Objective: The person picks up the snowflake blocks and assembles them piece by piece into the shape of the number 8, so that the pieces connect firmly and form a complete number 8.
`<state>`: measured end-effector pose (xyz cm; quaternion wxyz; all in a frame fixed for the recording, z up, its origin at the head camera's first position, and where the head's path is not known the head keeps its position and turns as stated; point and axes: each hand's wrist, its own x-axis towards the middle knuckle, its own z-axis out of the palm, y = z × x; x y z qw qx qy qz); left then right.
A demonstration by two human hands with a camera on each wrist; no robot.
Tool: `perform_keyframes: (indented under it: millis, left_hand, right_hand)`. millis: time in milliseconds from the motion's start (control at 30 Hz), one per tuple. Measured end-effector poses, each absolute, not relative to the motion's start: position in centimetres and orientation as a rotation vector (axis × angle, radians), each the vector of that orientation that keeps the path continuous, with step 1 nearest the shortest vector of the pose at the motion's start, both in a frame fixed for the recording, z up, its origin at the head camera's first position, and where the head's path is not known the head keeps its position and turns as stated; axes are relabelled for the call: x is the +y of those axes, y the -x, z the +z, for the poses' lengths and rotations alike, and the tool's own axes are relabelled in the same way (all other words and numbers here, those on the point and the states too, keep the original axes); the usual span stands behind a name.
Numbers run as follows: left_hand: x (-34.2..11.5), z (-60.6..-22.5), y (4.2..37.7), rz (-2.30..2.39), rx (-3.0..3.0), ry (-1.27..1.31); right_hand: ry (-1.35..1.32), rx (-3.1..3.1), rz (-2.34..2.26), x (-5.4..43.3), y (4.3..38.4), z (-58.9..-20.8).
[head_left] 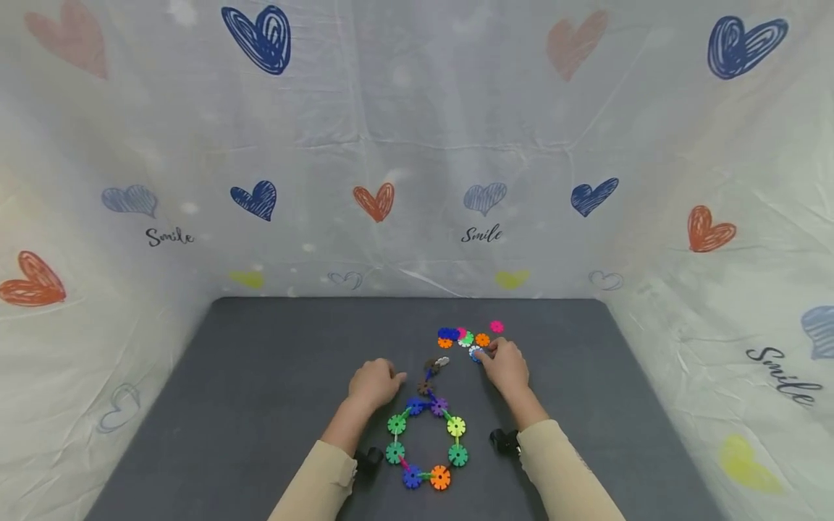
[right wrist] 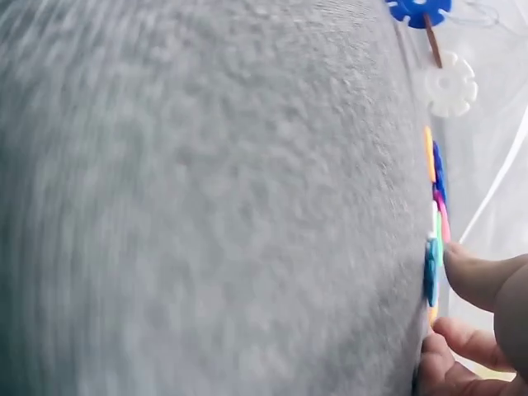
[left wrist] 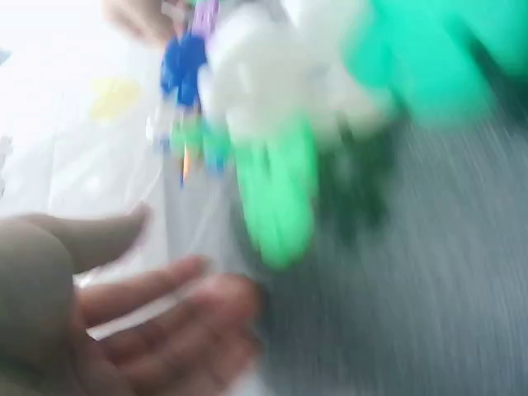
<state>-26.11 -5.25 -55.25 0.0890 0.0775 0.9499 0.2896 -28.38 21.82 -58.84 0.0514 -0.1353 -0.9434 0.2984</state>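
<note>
On the dark table, a ring of notched plastic discs (head_left: 456, 426) joins a short tail of brown discs (head_left: 425, 388) that ends at a white disc (head_left: 442, 361). My left hand (head_left: 376, 383) is beside this tail, its thumb apart from its fingers and nothing between them. In the blurred left wrist view, a bright green disc (left wrist: 279, 202) is in front of that hand (left wrist: 165, 322). At the loose pieces, my right hand (head_left: 507, 365) has its thumb and fingertips at a blue-and-white disc (head_left: 476, 353). Edge-on in the right wrist view, a teal disc (right wrist: 431, 272) is by the thumb (right wrist: 474, 272); I cannot tell whether it is pinched.
Loose discs lie beyond my right hand: blue ones (head_left: 448, 333), an orange one (head_left: 482, 339) and a pink one (head_left: 497, 327). Heart-printed cloth (head_left: 417, 145) rises behind and beside the table (head_left: 274, 405). Black wrist cameras (head_left: 504, 441) hang below both sleeves.
</note>
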Motion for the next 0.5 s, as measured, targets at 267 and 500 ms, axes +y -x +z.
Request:
perform_keyframes:
  millis: [267,500]
  left_hand:
    - [-2.0,-57.6,28.4,1.230,2.603,-0.405]
    - [-2.3,-57.8,27.8,1.292,2.623,-0.278]
  right_hand:
    - [0.446,-2.903,0.921,20.7,27.8,-58.7]
    - [0.337,-2.731,1.233,19.8,27.5,-58.3]
